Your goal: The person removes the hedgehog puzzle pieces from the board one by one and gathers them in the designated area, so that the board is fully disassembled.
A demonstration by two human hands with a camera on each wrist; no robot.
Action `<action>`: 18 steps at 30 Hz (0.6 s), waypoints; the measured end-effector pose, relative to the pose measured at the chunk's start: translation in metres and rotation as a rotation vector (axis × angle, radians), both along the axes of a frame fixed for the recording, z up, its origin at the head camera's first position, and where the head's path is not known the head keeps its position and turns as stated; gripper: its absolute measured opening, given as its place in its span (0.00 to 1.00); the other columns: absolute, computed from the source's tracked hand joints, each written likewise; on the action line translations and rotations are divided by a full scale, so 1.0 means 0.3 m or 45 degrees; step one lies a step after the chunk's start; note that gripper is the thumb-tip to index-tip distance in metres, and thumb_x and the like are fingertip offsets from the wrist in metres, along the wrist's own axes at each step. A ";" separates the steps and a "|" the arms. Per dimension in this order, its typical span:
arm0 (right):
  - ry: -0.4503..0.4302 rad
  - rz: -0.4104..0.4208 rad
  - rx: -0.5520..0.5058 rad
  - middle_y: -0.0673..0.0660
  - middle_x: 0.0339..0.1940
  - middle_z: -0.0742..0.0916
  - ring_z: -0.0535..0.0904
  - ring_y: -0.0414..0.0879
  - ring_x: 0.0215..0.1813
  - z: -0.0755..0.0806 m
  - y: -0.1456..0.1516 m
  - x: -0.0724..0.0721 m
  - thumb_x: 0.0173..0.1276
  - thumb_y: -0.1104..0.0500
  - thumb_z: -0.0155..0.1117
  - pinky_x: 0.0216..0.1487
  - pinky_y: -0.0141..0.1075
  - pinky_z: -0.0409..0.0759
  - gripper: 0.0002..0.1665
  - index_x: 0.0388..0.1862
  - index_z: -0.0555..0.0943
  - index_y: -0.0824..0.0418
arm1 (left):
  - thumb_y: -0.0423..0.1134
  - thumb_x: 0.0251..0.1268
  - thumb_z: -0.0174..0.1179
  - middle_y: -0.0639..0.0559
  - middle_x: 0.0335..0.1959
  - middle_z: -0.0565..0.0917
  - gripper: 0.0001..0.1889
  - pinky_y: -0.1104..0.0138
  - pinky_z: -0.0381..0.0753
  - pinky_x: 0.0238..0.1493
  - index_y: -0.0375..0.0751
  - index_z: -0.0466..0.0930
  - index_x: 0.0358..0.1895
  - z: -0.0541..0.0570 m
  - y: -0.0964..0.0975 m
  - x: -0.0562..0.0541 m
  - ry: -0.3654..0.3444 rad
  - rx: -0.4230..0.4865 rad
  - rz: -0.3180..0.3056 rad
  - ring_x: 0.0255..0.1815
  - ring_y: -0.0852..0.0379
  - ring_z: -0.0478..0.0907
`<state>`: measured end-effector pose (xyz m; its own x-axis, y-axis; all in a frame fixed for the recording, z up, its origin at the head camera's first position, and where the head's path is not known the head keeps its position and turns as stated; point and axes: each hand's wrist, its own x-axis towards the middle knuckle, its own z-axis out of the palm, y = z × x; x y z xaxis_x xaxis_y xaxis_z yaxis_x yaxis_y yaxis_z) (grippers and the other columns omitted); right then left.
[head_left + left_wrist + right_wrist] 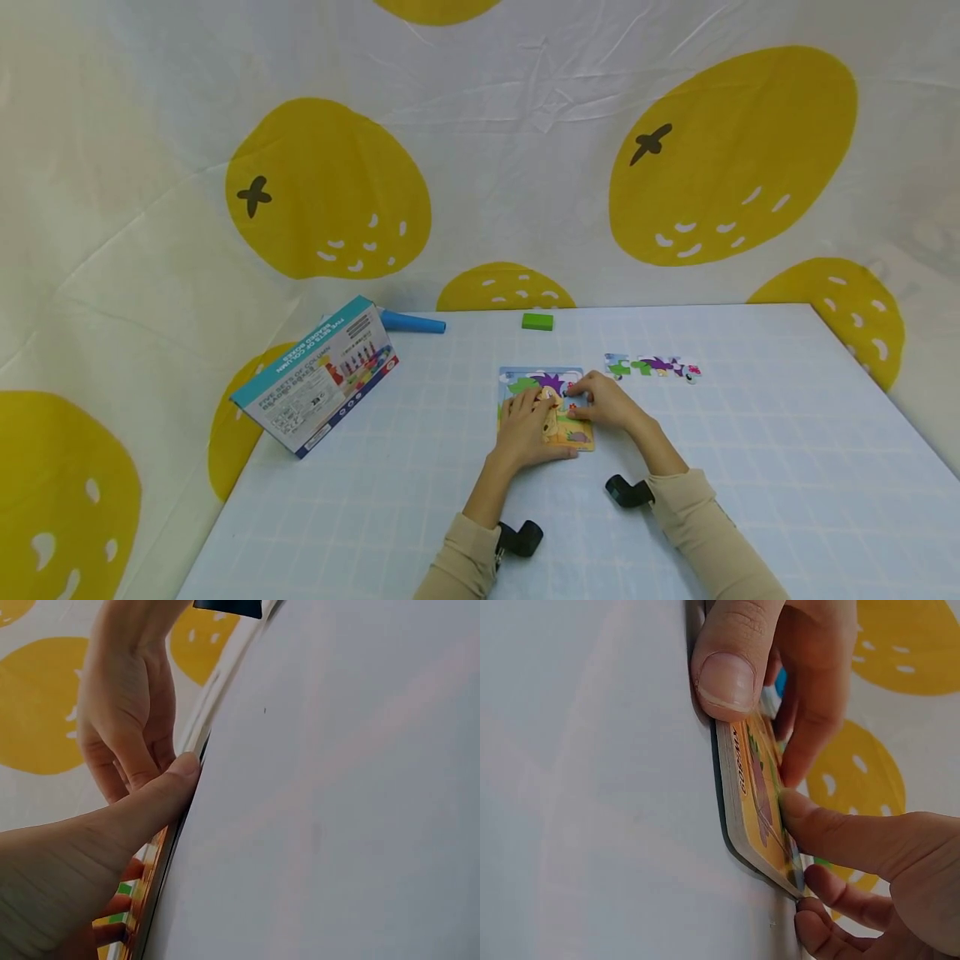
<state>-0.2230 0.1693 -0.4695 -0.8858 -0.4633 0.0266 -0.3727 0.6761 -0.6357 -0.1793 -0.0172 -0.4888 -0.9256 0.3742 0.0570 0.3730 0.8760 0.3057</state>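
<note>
A colourful jigsaw puzzle board (581, 439) lies on the table, showing a figure with spiky purple hair. Across its left part rests my left hand (522, 429), fingers spread over the picture. The left thumb (731, 679) lies along the near edge of the board. On the right side of the board, my right hand (609, 402) touches the picture with bent fingers and thumb. In the right wrist view, the right thumb (832, 832) meets the board's surface. Whether it pinches a loose piece there is hidden. Several loose puzzle pieces (660, 367) lie beyond the right hand.
A box (318, 383) with a teal edge stands tilted at the table's left side, a blue tapered object (412, 322) behind it. Near the far edge lies a green block (537, 322). Behind the table (787, 467) hangs a white cloth with yellow fruit shapes.
</note>
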 end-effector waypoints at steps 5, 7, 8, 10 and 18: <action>-0.016 0.006 -0.015 0.63 0.43 0.80 0.75 0.55 0.46 -0.003 0.001 0.000 0.58 0.60 0.70 0.48 0.50 0.75 0.18 0.44 0.83 0.70 | 0.71 0.41 0.64 0.49 0.72 0.61 0.51 0.48 0.56 0.67 0.46 0.63 0.68 0.004 0.003 -0.012 -0.033 -0.041 -0.006 0.70 0.48 0.56; -0.020 0.003 -0.015 0.62 0.43 0.80 0.75 0.55 0.46 -0.003 0.002 0.001 0.58 0.60 0.69 0.48 0.49 0.75 0.17 0.44 0.83 0.69 | 0.71 0.40 0.64 0.50 0.72 0.61 0.51 0.47 0.56 0.67 0.46 0.63 0.68 0.003 0.005 -0.018 -0.048 -0.042 -0.002 0.70 0.48 0.56; -0.016 0.009 -0.013 0.62 0.42 0.80 0.75 0.54 0.45 -0.003 0.002 -0.001 0.58 0.60 0.70 0.46 0.47 0.76 0.17 0.44 0.83 0.69 | 0.71 0.39 0.65 0.51 0.72 0.61 0.50 0.47 0.56 0.66 0.47 0.65 0.66 0.003 0.006 -0.020 -0.050 -0.038 0.001 0.69 0.48 0.57; -0.016 0.003 -0.005 0.62 0.41 0.81 0.75 0.52 0.41 -0.003 0.002 -0.005 0.57 0.60 0.70 0.42 0.43 0.76 0.18 0.44 0.83 0.70 | 0.71 0.38 0.66 0.51 0.71 0.62 0.47 0.47 0.56 0.66 0.49 0.67 0.63 0.004 0.007 -0.023 -0.053 -0.030 0.007 0.69 0.48 0.57; -0.095 -0.092 0.017 0.58 0.33 0.82 0.73 0.47 0.35 0.000 0.003 -0.026 0.52 0.58 0.75 0.38 0.39 0.75 0.20 0.38 0.81 0.71 | 0.71 0.44 0.62 0.50 0.73 0.58 0.52 0.47 0.51 0.70 0.46 0.59 0.71 0.006 0.008 0.002 -0.078 -0.055 0.001 0.72 0.46 0.53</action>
<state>-0.2309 0.1700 -0.4694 -0.9163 -0.3979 -0.0462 -0.2747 0.7080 -0.6506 -0.1786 -0.0147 -0.4868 -0.9271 0.3745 -0.0163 0.3541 0.8891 0.2899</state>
